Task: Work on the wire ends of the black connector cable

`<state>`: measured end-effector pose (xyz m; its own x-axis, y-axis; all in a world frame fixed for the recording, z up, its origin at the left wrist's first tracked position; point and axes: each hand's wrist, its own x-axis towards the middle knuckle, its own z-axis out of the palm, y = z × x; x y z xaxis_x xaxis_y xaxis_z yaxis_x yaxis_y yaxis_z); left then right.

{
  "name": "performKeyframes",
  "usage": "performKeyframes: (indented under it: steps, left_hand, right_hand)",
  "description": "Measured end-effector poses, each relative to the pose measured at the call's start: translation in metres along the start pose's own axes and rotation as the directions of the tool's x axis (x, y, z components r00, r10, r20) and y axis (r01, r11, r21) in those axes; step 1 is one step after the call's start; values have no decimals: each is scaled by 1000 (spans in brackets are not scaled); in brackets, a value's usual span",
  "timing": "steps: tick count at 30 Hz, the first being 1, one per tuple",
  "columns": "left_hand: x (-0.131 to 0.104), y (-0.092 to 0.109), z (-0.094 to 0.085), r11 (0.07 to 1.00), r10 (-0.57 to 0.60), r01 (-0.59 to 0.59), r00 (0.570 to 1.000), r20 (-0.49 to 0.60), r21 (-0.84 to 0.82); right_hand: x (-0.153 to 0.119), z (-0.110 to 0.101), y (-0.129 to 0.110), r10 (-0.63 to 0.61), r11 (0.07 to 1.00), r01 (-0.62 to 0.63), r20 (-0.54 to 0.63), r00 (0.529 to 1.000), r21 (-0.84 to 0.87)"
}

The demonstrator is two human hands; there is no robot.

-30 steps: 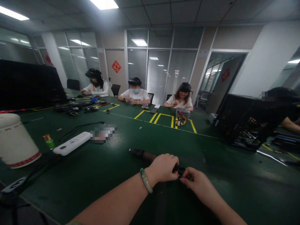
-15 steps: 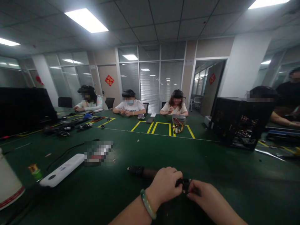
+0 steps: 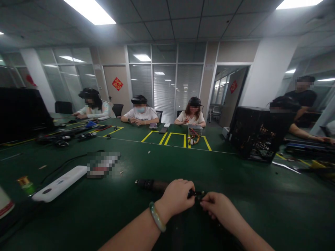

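A dark tube (image 3: 159, 185) with black ribbed collars and a small metal tip lies across the green table, pointing left. My left hand (image 3: 178, 195), with a jade-coloured bangle on its wrist, is closed over the right part of this tube. Just beyond its thumb, a small black fitting with shiny spots (image 3: 199, 194) sticks out. My right hand (image 3: 217, 205) pinches that fitting between thumb and fingertips. The fitting's exact kind is too dark to make out. Below the hands, a further dark shape is barely visible against the table.
A white power strip (image 3: 61, 183), a small green bottle with a gold cap (image 3: 26, 185) and a pale cup (image 3: 4, 204) are at the left. An open computer case (image 3: 251, 134) stands at the right. Across the table, a power supply (image 3: 195, 130) sits before several seated people.
The whole view has shifted, so table things appear further left and slightly higher. Both hands keep their hold, and the right fingers have changed slightly around the fitting.
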<state>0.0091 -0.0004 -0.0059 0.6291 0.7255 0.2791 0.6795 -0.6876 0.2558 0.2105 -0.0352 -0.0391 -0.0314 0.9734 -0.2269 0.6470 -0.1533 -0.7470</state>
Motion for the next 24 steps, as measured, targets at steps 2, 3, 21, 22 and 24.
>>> performKeyframes:
  steps: [2,3,21,22,24]
  left_hand:
    - [1,0,2,1000,-1,1,1000,-10,-7]
    - [2,0,2,1000,0,0,1000,-15,-9]
    - [5,9,2,996,3,-6,999,33,89]
    - [5,10,3,995,9,-12,999,31,97]
    - [5,13,4,994,23,-25,1000,21,103]
  right_hand:
    - [-1,-3,-7,-11,1000,12,-55,998,23]
    - [-2,-5,-11,-33,999,36,-85,996,30]
    - [-3,-4,-10,-52,998,50,-71,996,-34]
    - [-3,-6,-10,-54,998,53,-65,996,-25]
    - [-4,-7,-10,-44,999,43,-57,997,-15]
